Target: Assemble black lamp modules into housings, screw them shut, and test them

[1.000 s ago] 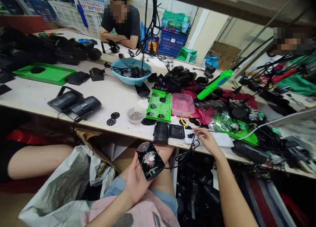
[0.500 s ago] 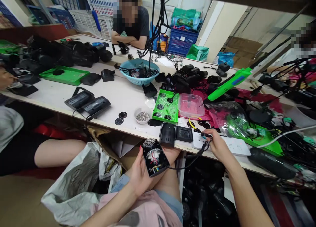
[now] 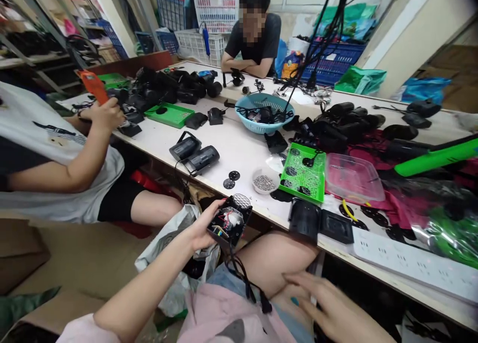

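Observation:
My left hand (image 3: 203, 228) grips an open black plastic appliance housing (image 3: 230, 222) by its left side. Inside it show a round mesh grille, a whitish motor-like part and red, blue and yellow wires. From its lower edge a black power cord (image 3: 241, 271) runs down to a plug (image 3: 266, 304) lying on my lap. My right hand (image 3: 317, 300) is over my right thigh, fingers apart, holding nothing, a little blurred. At the table edge stand a black curved casing (image 3: 304, 218) and a square black part (image 3: 336, 225), beside a white power strip (image 3: 405, 256).
On the table are a small bowl of screws (image 3: 264, 182), a green tray (image 3: 303, 196), a clear plastic box (image 3: 354, 176) and a blue basket (image 3: 265, 126). A co-worker at left holds an orange tool (image 3: 93, 86); another person leans on the far side. A grey-white sack (image 3: 160, 248) is beside my legs.
My right hand has left the plug near the power strip and come down to my lap, opening. The plug now lies on my lap. The view has turned left.

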A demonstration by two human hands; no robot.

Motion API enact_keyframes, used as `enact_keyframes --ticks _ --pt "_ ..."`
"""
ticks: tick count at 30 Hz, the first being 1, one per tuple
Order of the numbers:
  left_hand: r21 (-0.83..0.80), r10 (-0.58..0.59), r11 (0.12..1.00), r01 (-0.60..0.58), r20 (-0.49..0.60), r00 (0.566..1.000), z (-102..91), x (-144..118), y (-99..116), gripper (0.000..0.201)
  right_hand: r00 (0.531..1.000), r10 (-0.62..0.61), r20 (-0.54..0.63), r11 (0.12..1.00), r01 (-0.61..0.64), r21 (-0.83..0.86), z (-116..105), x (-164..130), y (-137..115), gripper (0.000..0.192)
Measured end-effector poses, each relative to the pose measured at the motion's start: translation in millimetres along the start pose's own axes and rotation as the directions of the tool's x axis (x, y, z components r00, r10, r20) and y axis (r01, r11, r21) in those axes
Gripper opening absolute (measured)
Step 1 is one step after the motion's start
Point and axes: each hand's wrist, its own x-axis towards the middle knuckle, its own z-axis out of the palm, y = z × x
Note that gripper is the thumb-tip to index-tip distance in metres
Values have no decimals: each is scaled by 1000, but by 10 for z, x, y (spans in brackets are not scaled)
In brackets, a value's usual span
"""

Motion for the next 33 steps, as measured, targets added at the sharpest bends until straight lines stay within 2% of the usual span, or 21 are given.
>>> enact_keyframes --ticks 3,5,9,12,16,21,23,26,29,33 --pt "-29 -14 999 13 -2 1000 -163 29 33 39 982 -128 -138 991 133 24 -168 513 -522 30" --pt "-52 -44 998 45 15 999 -248 52 20 39 955 -240 -174 969 245 7 -238 834 -820 26" --pt "-124 -67 990 73 57 996 -369 77 15 41 882 -442 -162 895 423 -140 -178 1249 -1107 23" --pt "-166 -68 983 79 73 995 -413 88 45 44 844 -512 -162 851 472 -228 -101 1387 -1132 20" --pt "-178 -87 979 98 73 994 -408 87 75 48 819 -545 -178 830 497 -254 -59 1492 -1084 17" --pt "-201 -10 979 13 16 1000 -431 48 72 44 803 -564 -193 820 518 -243 -2 1562 -1009 21" --pt "-213 -2 977 7 27 1000 -476 22 60 42 798 -572 -193 813 519 -264 19 1576 -1000 21" --pt "-193 51 980 -40 54 997 -538 -21 38 38 802 -575 -161 798 506 -329 32 1588 -1016 20" --pt "-163 108 981 -101 30 994 -554 -54 25 37 810 -572 -133 779 484 -399 28 1581 -1047 20" --pt "-142 99 985 -100 -15 995 -542 -60 22 38 845 -534 -38 758 458 -464 14 1541 -1098 18"
